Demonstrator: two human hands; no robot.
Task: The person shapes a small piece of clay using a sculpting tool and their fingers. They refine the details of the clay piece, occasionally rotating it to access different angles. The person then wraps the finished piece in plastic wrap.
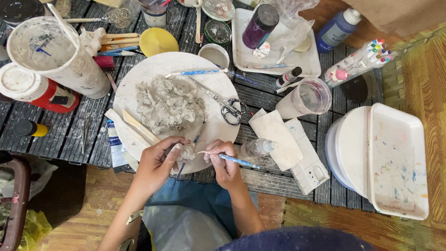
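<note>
The left hand (155, 160) has its fingers curled round a small lump of grey clay (187, 151), pinching it at the near edge of a round white board (139, 76). The right hand (224, 160) is closed on a thin blue-handled tool (239, 161), held like a pen, its pale tip touching the lump. Both forearms come up from below, wrists bent inward so the hands meet just above the person's lap.

On the board lies one big heap of grey clay (169, 104), one pair of scissors (223, 103), one blue-speckled stick (193, 72) and flat wooden sticks (137, 124). The board sits on a dark slatted table (69, 130) over a worn wooden floor (418, 74).

Right of the hands lie one small clear bottle (258, 147) and one folded white cloth (274, 137). Further out stand one clear plastic cup (306, 97), two white tubs (51, 56) at the left, one yellow lid (158, 42), one purple glitter jar (259, 26), one blue bottle (338, 29) and one paint-stained white tray (399, 162).
</note>
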